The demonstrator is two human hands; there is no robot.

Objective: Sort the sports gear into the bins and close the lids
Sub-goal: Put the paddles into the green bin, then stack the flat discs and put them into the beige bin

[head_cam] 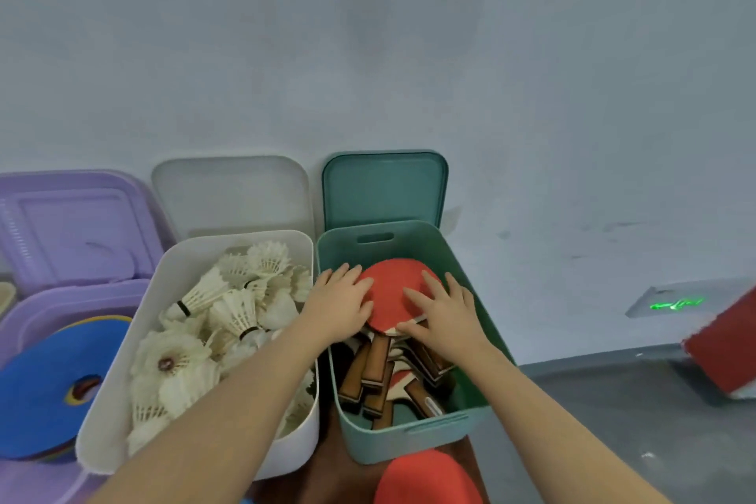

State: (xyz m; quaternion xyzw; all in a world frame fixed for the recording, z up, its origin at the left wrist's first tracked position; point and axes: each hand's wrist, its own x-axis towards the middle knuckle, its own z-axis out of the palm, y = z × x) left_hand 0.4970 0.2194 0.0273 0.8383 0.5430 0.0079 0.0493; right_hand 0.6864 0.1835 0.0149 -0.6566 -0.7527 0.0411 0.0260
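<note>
Both your hands lie flat on the red paddle [388, 295] at the top of the stack in the teal bin [409, 434]: your left hand [339, 301] on its left edge, your right hand [444, 317] on its lower right, fingers spread and straight, gripping nothing. You seem to be pressing it level so the teal lid [384, 188], propped upright beyond your fingertips, can close over it. The other paddles' handles [372, 372] fan out beneath your wrists. Left of your left forearm, the white bin [122, 372] holds shuttlecocks [229, 307], its white lid [233, 192] leaning behind. Further left, the purple bin [45, 307] holds flat discs [45, 385]. Another red paddle [425, 479] waits below your right forearm, unsorted.
</note>
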